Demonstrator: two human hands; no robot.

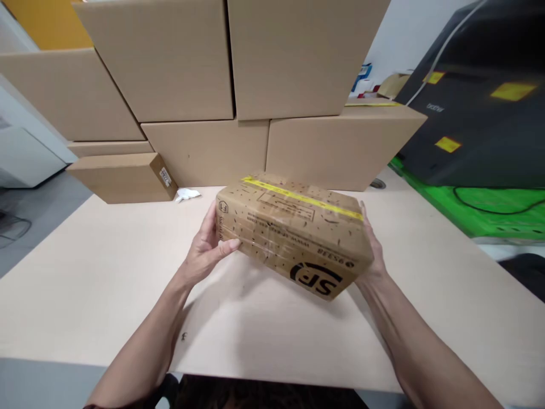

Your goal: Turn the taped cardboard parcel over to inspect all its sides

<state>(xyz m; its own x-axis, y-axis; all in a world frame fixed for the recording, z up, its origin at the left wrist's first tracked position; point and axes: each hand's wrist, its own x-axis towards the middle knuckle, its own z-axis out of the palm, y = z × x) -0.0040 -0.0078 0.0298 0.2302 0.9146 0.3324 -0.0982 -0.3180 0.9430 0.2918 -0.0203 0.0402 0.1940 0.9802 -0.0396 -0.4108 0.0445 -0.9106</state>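
Between my two hands is a brown cardboard shipping box, speckled with dark marks and sealed with yellow tape along its top. It is tilted, its right end lower in view, above the pale table. Upside-down print and a large black logo show on the side facing me. My left hand grips the left end, thumb on the near face and the other fingers partly hidden along the side. Against the right end presses my right hand, most of its fingers hidden behind the box.
Large plain cartons are stacked along the table's back. A flat small box with a label lies at the left, beside crumpled white paper. At the right stand a dark machine and a green surface with a black cable.
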